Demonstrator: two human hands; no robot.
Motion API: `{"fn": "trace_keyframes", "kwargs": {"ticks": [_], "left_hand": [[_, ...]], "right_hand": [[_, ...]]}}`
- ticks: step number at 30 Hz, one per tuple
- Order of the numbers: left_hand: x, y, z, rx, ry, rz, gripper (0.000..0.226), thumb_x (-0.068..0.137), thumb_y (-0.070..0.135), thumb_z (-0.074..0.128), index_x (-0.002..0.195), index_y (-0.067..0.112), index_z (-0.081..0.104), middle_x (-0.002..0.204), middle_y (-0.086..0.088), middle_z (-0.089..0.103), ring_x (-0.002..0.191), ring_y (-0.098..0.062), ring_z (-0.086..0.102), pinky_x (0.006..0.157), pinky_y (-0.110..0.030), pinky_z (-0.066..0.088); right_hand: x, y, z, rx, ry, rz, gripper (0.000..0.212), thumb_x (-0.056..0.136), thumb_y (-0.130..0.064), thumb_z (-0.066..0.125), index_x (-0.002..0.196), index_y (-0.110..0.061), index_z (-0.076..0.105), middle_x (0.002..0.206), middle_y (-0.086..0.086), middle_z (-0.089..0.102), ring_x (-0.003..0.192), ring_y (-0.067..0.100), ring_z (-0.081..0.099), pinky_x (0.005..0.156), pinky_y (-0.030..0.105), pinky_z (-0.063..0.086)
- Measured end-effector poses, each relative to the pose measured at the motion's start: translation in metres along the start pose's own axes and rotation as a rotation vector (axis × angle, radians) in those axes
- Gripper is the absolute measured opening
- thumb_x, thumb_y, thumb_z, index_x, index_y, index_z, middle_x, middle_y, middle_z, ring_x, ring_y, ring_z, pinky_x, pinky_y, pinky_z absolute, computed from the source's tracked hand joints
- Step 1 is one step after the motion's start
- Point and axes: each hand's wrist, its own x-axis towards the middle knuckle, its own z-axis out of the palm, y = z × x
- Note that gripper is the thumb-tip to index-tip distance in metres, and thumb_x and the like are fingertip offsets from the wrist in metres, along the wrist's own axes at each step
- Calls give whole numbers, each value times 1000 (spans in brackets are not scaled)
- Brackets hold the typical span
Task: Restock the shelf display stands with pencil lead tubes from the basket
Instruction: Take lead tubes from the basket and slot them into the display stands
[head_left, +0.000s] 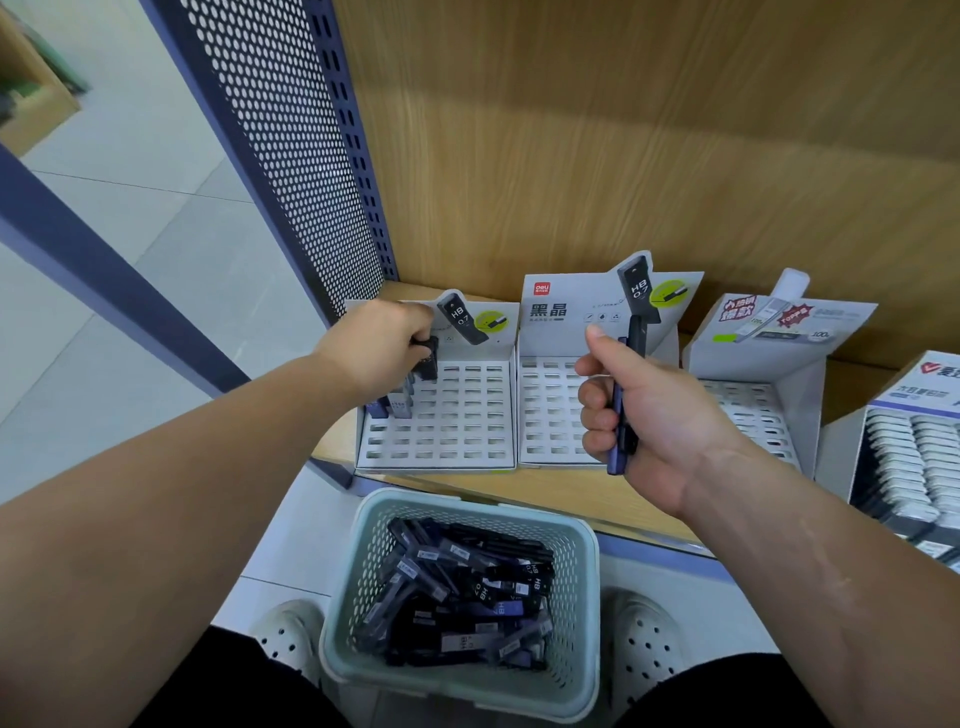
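My left hand (376, 347) pinches a black lead tube (427, 357) upright over the back left slots of the left display stand (457, 421). A few tubes (397, 405) stand in that stand's left column. My right hand (641, 415) grips a stack of dark tubes (623, 405) on edge, in front of the middle display stand (545, 405), whose visible slots hold nothing. A pale green basket (584, 582) below the shelf edge holds several black tubes (462, 587).
A third grey stand (763, 374) and a box of white items (914, 462) sit to the right on the wooden shelf (561, 493). A perforated blue upright (291, 156) bounds the shelf at left. My white shoes (291, 634) flank the basket.
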Motion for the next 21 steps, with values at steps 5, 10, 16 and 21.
{"fn": "trace_keyframes", "kwargs": {"ticks": [5,10,16,21], "left_hand": [[0,-5,-4,27,-53,-4,19,92,18,64,76,14,54,70,-2,57,67,-24,56,62,-40,50],[0,-9,3,69,-106,-10,17,93,19,63,77,14,63,73,-1,62,69,-22,58,64,-37,52],[2,9,1,288,-133,-39,21,94,28,55,78,22,66,81,0,64,74,-24,60,59,-34,50],[-18,76,-34,-565,-197,-144,38,98,42,54,81,12,69,71,-4,70,55,-19,59,50,-29,48]], "right_hand": [[1,0,2,0,4,5,33,92,-46,70,85,-15,63,60,-1,46,49,12,35,42,23,32],[1,0,3,14,-10,22,34,94,-47,68,88,-14,62,61,0,47,48,13,36,42,23,33],[-1,0,8,114,-61,17,23,99,-32,62,88,-12,61,63,3,49,50,14,41,45,24,38],[2,0,18,132,-34,-84,26,101,-33,60,82,-15,62,70,4,63,65,18,61,68,32,52]]}}
